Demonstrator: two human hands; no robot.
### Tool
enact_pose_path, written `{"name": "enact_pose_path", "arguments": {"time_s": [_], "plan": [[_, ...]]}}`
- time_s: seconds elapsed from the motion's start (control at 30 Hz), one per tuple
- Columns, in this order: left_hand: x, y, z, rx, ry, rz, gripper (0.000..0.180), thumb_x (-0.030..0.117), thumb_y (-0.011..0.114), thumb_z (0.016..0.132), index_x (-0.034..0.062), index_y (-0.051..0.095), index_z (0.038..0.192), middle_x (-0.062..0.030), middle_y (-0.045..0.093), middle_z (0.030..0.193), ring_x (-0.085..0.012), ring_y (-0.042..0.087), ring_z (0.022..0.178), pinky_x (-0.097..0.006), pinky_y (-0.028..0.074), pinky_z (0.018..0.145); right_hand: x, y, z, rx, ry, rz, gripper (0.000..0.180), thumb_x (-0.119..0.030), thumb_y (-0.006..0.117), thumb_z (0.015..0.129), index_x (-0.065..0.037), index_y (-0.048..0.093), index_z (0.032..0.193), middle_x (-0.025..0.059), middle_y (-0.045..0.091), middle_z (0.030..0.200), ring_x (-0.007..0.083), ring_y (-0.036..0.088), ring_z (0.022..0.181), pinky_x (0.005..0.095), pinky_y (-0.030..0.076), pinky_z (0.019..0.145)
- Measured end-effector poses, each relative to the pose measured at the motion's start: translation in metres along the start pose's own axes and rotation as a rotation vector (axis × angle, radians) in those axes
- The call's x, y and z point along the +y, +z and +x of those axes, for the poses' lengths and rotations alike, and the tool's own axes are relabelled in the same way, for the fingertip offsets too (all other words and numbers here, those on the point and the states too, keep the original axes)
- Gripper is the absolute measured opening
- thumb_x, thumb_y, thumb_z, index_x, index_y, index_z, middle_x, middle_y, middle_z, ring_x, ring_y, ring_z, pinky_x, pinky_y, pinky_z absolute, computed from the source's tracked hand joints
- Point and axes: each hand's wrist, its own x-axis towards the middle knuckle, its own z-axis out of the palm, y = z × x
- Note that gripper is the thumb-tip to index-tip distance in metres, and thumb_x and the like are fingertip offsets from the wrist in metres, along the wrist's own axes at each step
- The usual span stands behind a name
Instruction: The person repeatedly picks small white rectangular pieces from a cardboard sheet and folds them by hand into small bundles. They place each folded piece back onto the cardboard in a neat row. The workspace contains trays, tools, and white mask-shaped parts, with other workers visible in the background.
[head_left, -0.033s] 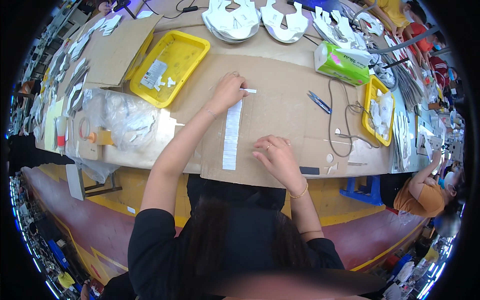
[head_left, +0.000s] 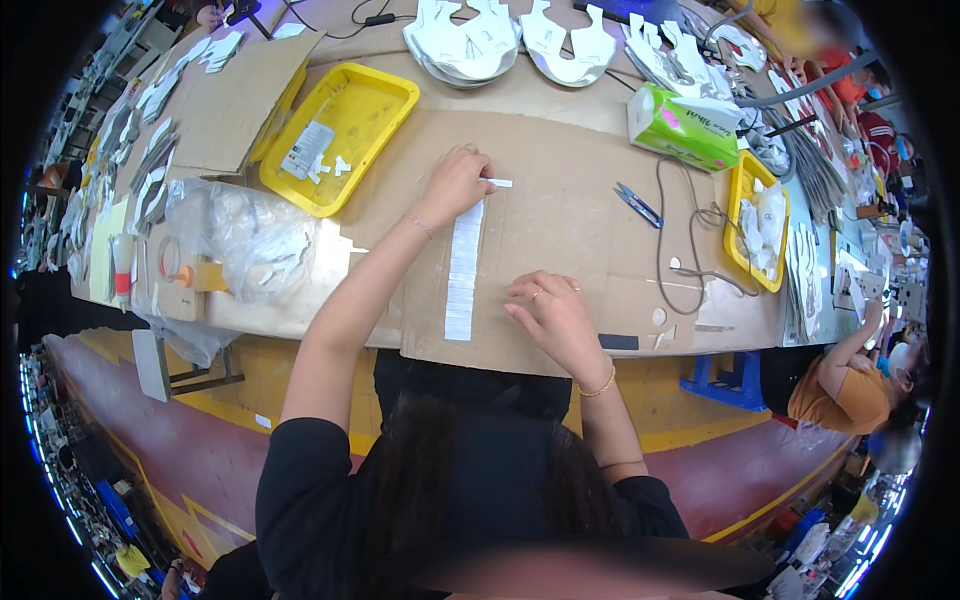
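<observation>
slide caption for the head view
Left hand at the far end of white strips lined up on cardboard, right hand beside them.

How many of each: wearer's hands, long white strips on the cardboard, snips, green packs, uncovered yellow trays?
Left hand and right hand: 2
Long white strip: 1
Snips: 1
Green pack: 1
Uncovered yellow trays: 2
Total: 7

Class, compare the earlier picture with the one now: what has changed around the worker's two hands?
Nothing has visibly changed: nothing near the hands moved, and nothing was taken hold of or let go. The left hand stays at the small white piece beyond the white strip, the right hand stays to the strip's right, and the snips lie where they were.
</observation>
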Motion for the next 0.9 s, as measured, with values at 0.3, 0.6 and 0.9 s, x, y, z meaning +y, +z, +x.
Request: {"name": "enact_pose_path", "arguments": {"time_s": [0.3, 0.6, 0.9], "plan": [[-0.004, -0.002, 0.013, -0.051, -0.062, -0.052, 0.013, 0.013, 0.076, 0.07, 0.004, 0.067, 0.073, -0.0121, 0.062, 0.086, -0.0299, 0.058, 0.092, -0.039, 0.046, 0.081, 0.006, 0.005, 0.004, -0.019, 0.015, -0.02, 0.017, -0.02, 0.068, 0.082, -0.01, 0.066, 0.095, 0.0047, 0.061, 0.096, 0.0252, 0.058, 0.093, 0.0382, 0.038, 0.089], [-0.006, -0.003, 0.027, -0.161, -0.071, -0.012, 0.013, 0.014, 0.075, 0.071, 0.0034, 0.067, 0.072, -0.0157, 0.063, 0.084, -0.0317, 0.059, 0.089, -0.04, 0.047, 0.08, 0.015, 0.015, -0.002, -0.012, 0.024, -0.08, 0.019, -0.017, 0.069, 0.081, -0.008, 0.066, 0.097, 0.0073, 0.061, 0.104, 0.0268, 0.056, 0.1, 0.038, 0.037, 0.094], [0.02, -0.003, 0.021, -0.073, 0.041, 0.25, 0.008, 0.01, 0.067, 0.076, 0.0028, 0.066, 0.077, -0.0189, 0.065, 0.083, -0.0335, 0.063, 0.083, -0.042, 0.05, 0.076, 0.009, 0.022, 0.003, -0.051, 0.101, -0.072, 0.025, -0.016, 0.071, 0.078, -0.004, 0.065, 0.099, 0.0113, 0.061, 0.104, 0.0315, 0.056, 0.101, 0.0399, 0.042, 0.093]]}}
